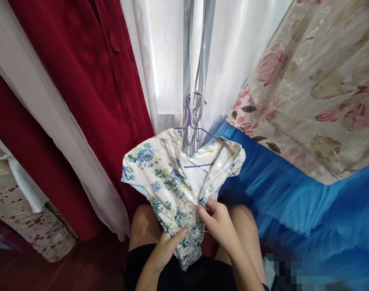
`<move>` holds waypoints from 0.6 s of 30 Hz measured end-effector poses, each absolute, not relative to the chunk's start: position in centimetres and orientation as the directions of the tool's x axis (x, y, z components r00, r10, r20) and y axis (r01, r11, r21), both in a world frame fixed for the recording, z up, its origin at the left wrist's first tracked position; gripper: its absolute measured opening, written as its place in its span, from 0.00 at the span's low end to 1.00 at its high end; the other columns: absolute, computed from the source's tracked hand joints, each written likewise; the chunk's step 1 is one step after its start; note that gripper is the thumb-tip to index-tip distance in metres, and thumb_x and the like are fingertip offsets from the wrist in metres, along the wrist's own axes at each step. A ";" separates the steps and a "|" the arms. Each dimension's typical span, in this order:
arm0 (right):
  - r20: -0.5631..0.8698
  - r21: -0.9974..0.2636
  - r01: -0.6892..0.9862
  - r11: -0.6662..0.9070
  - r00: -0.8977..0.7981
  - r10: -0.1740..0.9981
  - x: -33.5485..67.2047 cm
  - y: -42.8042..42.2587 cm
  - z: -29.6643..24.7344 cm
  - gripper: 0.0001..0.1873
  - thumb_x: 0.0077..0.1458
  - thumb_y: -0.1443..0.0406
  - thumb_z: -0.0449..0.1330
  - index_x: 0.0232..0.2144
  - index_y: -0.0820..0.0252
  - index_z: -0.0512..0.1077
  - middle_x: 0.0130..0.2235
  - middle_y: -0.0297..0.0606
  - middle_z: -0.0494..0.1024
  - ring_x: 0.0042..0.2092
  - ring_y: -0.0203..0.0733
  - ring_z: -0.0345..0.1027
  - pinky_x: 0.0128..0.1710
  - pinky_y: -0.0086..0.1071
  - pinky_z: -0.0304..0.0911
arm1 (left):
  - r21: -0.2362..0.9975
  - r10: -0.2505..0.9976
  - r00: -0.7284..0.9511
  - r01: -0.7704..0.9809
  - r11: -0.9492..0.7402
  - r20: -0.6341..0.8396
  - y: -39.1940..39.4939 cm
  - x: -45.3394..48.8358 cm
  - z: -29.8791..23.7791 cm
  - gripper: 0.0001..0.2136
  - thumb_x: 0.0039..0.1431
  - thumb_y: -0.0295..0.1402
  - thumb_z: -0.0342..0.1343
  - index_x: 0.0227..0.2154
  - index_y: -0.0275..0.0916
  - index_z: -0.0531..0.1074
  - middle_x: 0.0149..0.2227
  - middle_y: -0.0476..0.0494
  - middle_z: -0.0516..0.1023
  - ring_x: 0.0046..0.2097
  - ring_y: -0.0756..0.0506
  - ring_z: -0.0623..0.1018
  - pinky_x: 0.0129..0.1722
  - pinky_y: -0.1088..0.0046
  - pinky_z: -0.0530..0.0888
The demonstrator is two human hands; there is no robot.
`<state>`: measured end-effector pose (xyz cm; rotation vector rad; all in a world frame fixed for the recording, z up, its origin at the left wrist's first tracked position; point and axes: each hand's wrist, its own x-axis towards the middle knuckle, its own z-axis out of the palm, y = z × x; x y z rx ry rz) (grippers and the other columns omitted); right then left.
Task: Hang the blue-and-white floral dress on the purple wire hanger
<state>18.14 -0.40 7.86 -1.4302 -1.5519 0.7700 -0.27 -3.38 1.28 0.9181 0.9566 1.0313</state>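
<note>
A short-sleeved white blouse (169, 178) with blue flowers and green leaves hangs on a purple wire hanger (189, 117) in front of my knees. Its V-shaped neckline lies open, and the hanger's lower bar shows inside it. My right hand (216, 220) pinches the front edge of the blouse at the bottom of the neckline. Lower down, my left hand (169, 246) grips the side of the blouse, thumb on top of the cloth and the other fingers hidden behind it. The bottom of the blouse is bunched between my legs.
Dark red (78, 81) and white curtains (166, 52) hang at the left and ahead. Grey ribbons (199, 48) dangle behind the hanger. On the right hang a beige rose-patterned cloth (317, 93) and blue tulle (281, 198). Brown floor tiles (90, 262) show at lower left.
</note>
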 end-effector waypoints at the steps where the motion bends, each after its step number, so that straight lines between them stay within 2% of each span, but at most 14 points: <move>1: 0.182 -0.896 0.421 0.144 0.051 0.982 18.4 -0.6 7.7 0.24 0.62 0.53 0.58 0.20 0.55 0.56 0.20 0.30 0.61 0.25 0.36 0.54 0.25 0.31 0.47 | 0.927 0.958 0.211 -0.281 0.250 -0.195 -3.4 0.0 1.0 0.29 0.55 0.47 0.67 0.58 0.41 0.74 0.61 0.37 0.75 0.66 0.33 0.70 0.69 0.51 0.62; 4: 0.166 -0.944 0.301 0.137 0.072 0.984 19.0 -1.5 7.0 0.23 0.63 0.52 0.58 0.21 0.56 0.59 0.20 0.31 0.64 0.24 0.36 0.56 0.26 0.30 0.51 | 0.928 0.980 0.099 -0.315 0.197 -0.174 -3.2 0.9 -0.5 0.28 0.54 0.47 0.68 0.55 0.39 0.74 0.56 0.35 0.79 0.63 0.33 0.73 0.67 0.51 0.64; 7: 0.173 -0.961 0.234 0.147 0.094 0.980 19.6 -2.1 6.7 0.22 0.64 0.51 0.58 0.23 0.57 0.63 0.21 0.32 0.68 0.25 0.36 0.58 0.26 0.30 0.53 | 0.965 0.969 -0.238 -0.262 0.009 -0.074 -2.5 1.4 -1.5 0.29 0.53 0.45 0.68 0.55 0.39 0.70 0.54 0.34 0.78 0.59 0.33 0.76 0.62 0.51 0.69; 9: 0.179 -0.958 0.248 0.144 0.124 0.976 19.9 -2.2 6.6 0.23 0.64 0.51 0.59 0.22 0.57 0.64 0.21 0.32 0.67 0.25 0.36 0.57 0.26 0.30 0.51 | 0.974 0.834 -0.539 -0.103 -0.203 0.116 -2.3 1.4 -1.4 0.28 0.53 0.42 0.68 0.55 0.41 0.66 0.56 0.34 0.73 0.60 0.35 0.74 0.60 0.53 0.70; 10: 0.177 -0.957 0.255 0.139 0.130 0.976 20.0 -2.2 6.7 0.23 0.64 0.51 0.59 0.22 0.58 0.65 0.20 0.32 0.67 0.24 0.36 0.56 0.25 0.30 0.51 | 0.953 0.732 -0.636 0.018 -0.303 0.245 -2.3 1.6 -1.1 0.27 0.54 0.39 0.68 0.54 0.42 0.65 0.57 0.35 0.71 0.61 0.36 0.73 0.60 0.54 0.70; 11: 0.173 -0.957 0.258 0.135 0.130 0.976 20.1 -2.2 6.8 0.23 0.63 0.51 0.60 0.22 0.58 0.65 0.20 0.32 0.67 0.24 0.36 0.56 0.25 0.30 0.51 | 0.910 0.648 -0.661 0.140 -0.390 0.379 -2.4 1.8 -0.7 0.24 0.55 0.36 0.68 0.52 0.42 0.65 0.57 0.36 0.70 0.61 0.37 0.72 0.60 0.56 0.70; 12: 0.169 -0.958 0.253 0.134 0.123 0.978 20.1 -2.2 6.9 0.23 0.63 0.51 0.60 0.22 0.58 0.66 0.20 0.32 0.67 0.24 0.36 0.57 0.25 0.30 0.51 | 0.855 0.613 -0.612 0.238 -0.460 0.500 -2.6 2.2 -0.1 0.21 0.57 0.33 0.66 0.50 0.43 0.66 0.55 0.37 0.70 0.60 0.39 0.72 0.60 0.58 0.71; 14: 0.156 -0.968 0.215 0.132 0.101 0.983 20.1 -2.4 7.1 0.23 0.63 0.50 0.61 0.22 0.58 0.66 0.20 0.33 0.68 0.24 0.37 0.58 0.25 0.31 0.52 | 0.778 0.679 -0.381 0.309 -0.547 0.628 -2.7 3.5 1.2 0.16 0.61 0.28 0.62 0.50 0.43 0.67 0.52 0.39 0.73 0.57 0.41 0.74 0.58 0.60 0.72; 16: 0.138 -0.978 0.166 0.123 0.082 0.987 20.0 -2.6 7.2 0.22 0.63 0.50 0.61 0.24 0.58 0.66 0.21 0.33 0.69 0.24 0.37 0.59 0.25 0.31 0.53 | 0.801 0.796 -0.161 0.278 -0.530 0.583 -2.4 4.9 2.4 0.16 0.64 0.28 0.59 0.52 0.43 0.68 0.50 0.38 0.76 0.53 0.42 0.77 0.54 0.63 0.75; 18: 0.141 -0.983 0.132 0.131 0.070 0.988 20.0 -2.8 7.1 0.21 0.63 0.51 0.61 0.25 0.58 0.67 0.22 0.32 0.69 0.24 0.37 0.60 0.26 0.31 0.54 | 0.851 0.868 -0.069 0.250 -0.462 0.492 -1.7 6.1 3.2 0.15 0.64 0.31 0.60 0.52 0.42 0.70 0.48 0.39 0.79 0.49 0.42 0.80 0.50 0.65 0.77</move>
